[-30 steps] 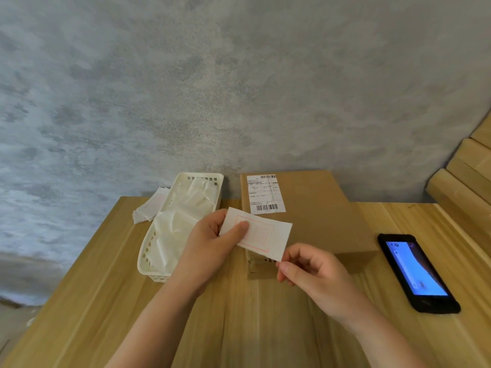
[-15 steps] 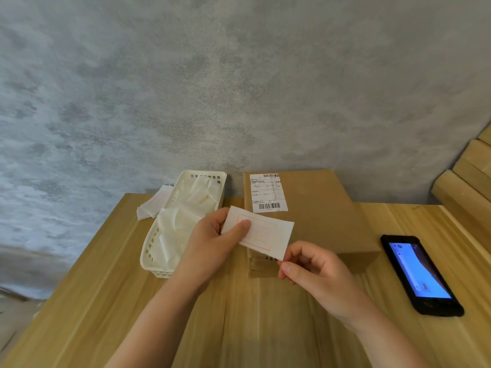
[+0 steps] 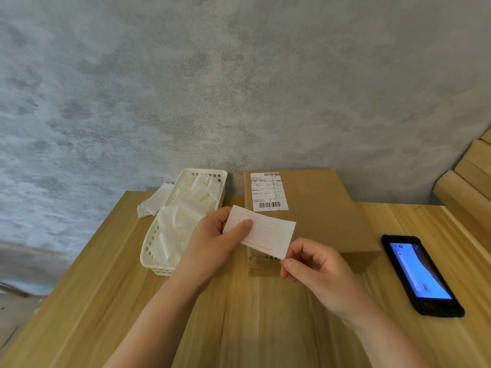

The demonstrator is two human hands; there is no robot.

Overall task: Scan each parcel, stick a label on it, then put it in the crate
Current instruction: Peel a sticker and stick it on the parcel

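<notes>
A brown cardboard parcel (image 3: 318, 208) lies on the wooden table against the wall, with a white shipping label (image 3: 268, 191) and barcodes on its far left corner. Just in front of and above its near left part, I hold a white label (image 3: 268, 233) with a red printed frame. My left hand (image 3: 212, 245) pinches the label's left end, thumb on top. My right hand (image 3: 316, 272) pinches its lower right corner with curled fingers.
A white plastic basket (image 3: 151, 251) with crumpled white backing papers stands left of the parcel, and a small stack of labels (image 3: 152, 201) lies beyond it. A black phone (image 3: 419, 274) with a lit blue screen lies at the right. Wooden planks (image 3: 467, 181) lean at far right.
Both hands and the label stay nearly where they were; the view has drifted slightly. The right fingers remain at the label's lower right corner.
</notes>
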